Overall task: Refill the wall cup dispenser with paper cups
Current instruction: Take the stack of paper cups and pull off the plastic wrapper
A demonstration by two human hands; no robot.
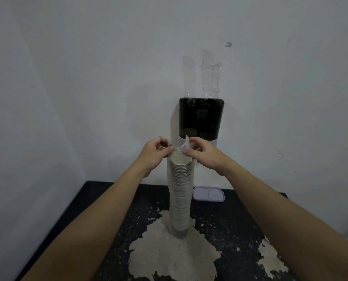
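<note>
Two forearms reach over a worn black table [108,230]. Left hand [152,154] and right hand [205,157] pinch the plastic sleeve [184,148] atop an upright paper cup stack [180,191], unwrapping it. Next, probably, peel it down; the dispenser [201,118] hangs on the wall behind.

Black table [240,230] with peeling patches, pale wall [88,78], clear tape strips [211,78], possibly a lid [208,195]

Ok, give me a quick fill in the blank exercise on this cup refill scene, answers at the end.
1. The stack of paper cups stands upright on the ____.
2. Both hands pinch the clear ____ at the stack's top: left hand, right hand.
3. The black dispenser is mounted on the ____.
4. The white lid lies on the table to the ____ of the stack.

Answers: table; plastic wrapper; wall; right
</note>
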